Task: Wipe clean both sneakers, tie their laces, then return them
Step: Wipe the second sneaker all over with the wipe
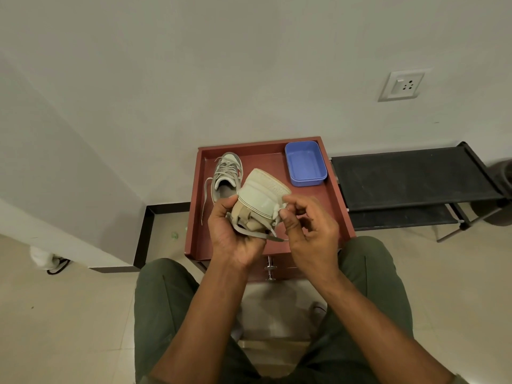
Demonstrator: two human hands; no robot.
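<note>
My left hand (pixel 235 239) grips the sneaker (pixel 261 202) from below, fingers curled round its upper, thumb against its side near the toe. The shoe is lifted off the cabinet top (pixel 336 214), toe pointing away from me and tipped up so the pale sole edge faces the wall. My right hand (pixel 310 234) sits at the shoe's right side, thumb and forefinger pinched on a small white wad, a cloth or tissue as far as I can tell, pressed against the rubber rim. The other fingers of that hand are loosely curled. A loose lace (pixel 257 234) hangs from the shoe across my left palm, its end reaching toward my right thumb.

Behind the held shoe, the second sneaker (pixel 225 173) stands upright near the far left corner of the red-brown cabinet top, toe toward the wall, laces untied, one trailing down along the left edge. A blue plastic tub (pixel 306 163) sits in the far right corner. A metal drawer handle (pixel 270 268) shows under the near edge.

To the right of the cabinet stands a black shoe rack (pixel 415 176). On the wall above it is a socket plate (pixel 403 85). My knees in green trousers (pixel 163 297) flank the cabinet.
</note>
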